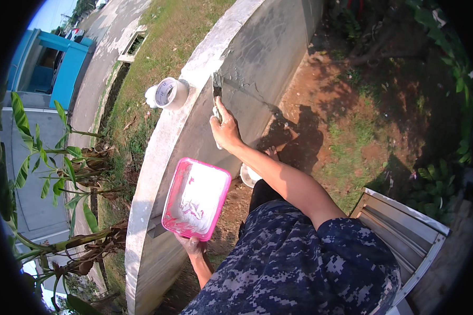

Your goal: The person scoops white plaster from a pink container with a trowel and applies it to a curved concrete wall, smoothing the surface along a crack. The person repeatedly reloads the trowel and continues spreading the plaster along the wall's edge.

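My right hand (226, 127) is closed around the handle of a paintbrush (217, 91). Its pale-coated bristles touch the upper face of a grey concrete wall (257, 58), just below the top edge. Wet-looking grey streaks mark the wall there. My left hand (193, 244), smudged with white, grips a pink plastic tub (228, 185) by its near end. Thick white paint (205, 184) coats the inside of the tub, with pink showing through in places. The left fingers under the tub are partly hidden.
A white bucket (180, 96) stands on the wall's top, with a white object (151, 96) beside it. Another white container (250, 175) is on the ground near my foot (272, 153). Banana plants (71, 173) grow beyond the wall. A white-framed louvred panel (404, 226) is at right.
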{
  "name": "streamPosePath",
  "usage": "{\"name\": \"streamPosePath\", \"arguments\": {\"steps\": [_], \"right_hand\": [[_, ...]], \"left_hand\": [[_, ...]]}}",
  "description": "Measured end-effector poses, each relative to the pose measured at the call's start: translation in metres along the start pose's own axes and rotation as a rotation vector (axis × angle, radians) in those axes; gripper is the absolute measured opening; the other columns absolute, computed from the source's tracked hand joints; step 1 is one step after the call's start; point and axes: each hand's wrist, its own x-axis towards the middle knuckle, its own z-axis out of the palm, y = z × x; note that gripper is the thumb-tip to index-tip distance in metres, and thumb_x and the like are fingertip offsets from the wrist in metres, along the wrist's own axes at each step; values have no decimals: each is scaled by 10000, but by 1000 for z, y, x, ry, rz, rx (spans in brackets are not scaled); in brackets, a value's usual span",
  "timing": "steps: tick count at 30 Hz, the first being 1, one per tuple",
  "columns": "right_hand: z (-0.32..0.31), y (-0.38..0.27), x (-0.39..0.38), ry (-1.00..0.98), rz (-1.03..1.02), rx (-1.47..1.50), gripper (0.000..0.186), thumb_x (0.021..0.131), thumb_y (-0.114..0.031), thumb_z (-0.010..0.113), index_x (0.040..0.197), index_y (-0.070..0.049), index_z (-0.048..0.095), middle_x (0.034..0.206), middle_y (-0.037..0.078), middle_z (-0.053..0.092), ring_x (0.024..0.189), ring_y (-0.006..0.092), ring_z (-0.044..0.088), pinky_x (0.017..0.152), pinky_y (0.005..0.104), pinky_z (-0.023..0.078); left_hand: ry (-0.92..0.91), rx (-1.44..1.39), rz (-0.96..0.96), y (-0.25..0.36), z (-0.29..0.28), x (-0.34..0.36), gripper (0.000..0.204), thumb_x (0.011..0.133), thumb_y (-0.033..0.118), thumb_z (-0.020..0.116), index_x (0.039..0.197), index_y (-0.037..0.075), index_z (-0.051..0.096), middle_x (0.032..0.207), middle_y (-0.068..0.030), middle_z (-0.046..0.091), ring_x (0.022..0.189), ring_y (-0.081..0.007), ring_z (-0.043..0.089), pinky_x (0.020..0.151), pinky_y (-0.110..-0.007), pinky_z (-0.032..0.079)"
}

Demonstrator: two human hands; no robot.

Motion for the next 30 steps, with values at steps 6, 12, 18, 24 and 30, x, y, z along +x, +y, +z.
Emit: {"name": "streamPosePath", "arguments": {"steps": [6,12,18,24,30], "right_hand": [[-16,-8,-11,132,-90,76,625,886,-88,559,1480,-126,366,1124,210,581,1009,336,587,897,396,469],[-5,-13,29,104,-43,-108,607,881,-86,540,1460,-51,360,1292,218,570,1119,323,591,935,373,469],[8,14,-46,-22,-157,74,593,901,-92,525,1457,4,341,1379,231,503,1260,310,516,1041,350,401],[-7,-8,30,226,-69,106,566,928,-105,512,1461,-12,345,1348,230,529,1194,274,560,975,331,434],[46,16,-26,135,-172,128,602,917,-127,523,1473,-15,323,1380,239,495,1214,321,546,982,360,440]], "left_hand": [[-144,-34,22,7,3,7,1154,571,432,920,1456,62,277,1376,-120,459,1260,-304,486,1042,-484,457],[-102,-257,33,0,13,3,1023,695,462,839,1462,59,296,1447,-106,424,1312,-285,446,1098,-492,396],[-111,-326,-26,-8,19,15,988,721,484,809,1460,67,303,1446,-103,431,1301,-272,463,1112,-471,388],[-130,-325,-19,-12,12,21,983,735,497,792,1464,73,287,1441,-113,427,1282,-284,473,1092,-469,410],[-146,-325,-50,-18,19,26,984,730,496,797,1457,64,294,1431,-107,442,1278,-278,476,1099,-471,403]]}}
